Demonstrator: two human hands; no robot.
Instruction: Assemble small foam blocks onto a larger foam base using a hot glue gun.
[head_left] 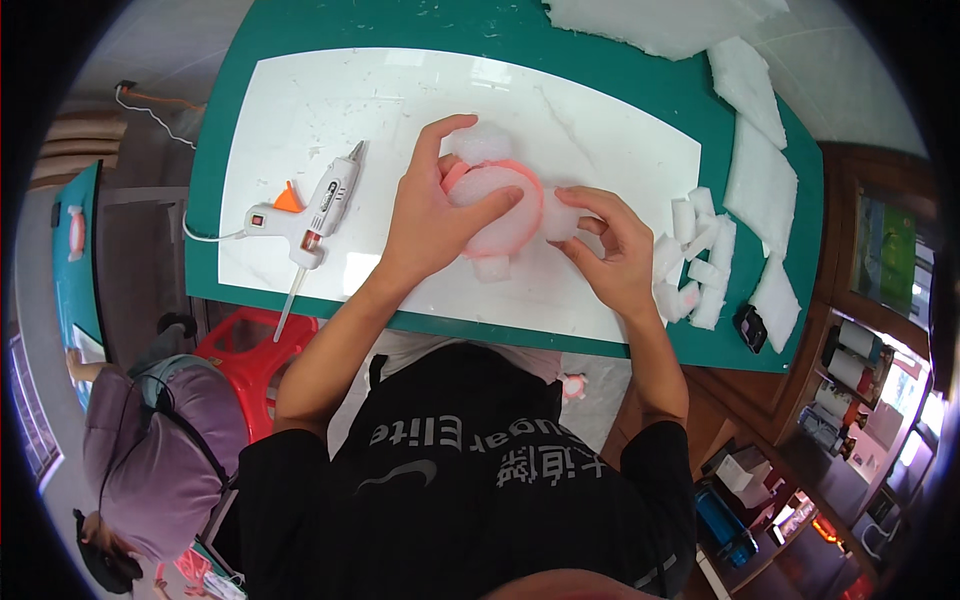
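Observation:
Over the white board point(400, 100), my left hand point(430, 215) is closed on a round white foam disc point(505, 232) with a pink band around its edge. My left thumb lies across its face; part of the disc is hidden beneath it. A white foam piece point(482, 142) sticks out at the disc's far side and a smaller foam tab point(492, 268) at its near side. Between thumb and fingers, my right hand point(615, 250) pinches a small white foam block point(562, 217) at the disc's right edge. Whether the block is fixed there, I cannot tell.
Left on the board lies a white glue gun point(325, 205) with an orange trigger and a glue stick. Several cut foam pieces point(703, 240) and larger foam sheets point(760, 180) lie right on the green mat point(215, 200). A red stool point(255, 350) and another person point(170, 450) are at left.

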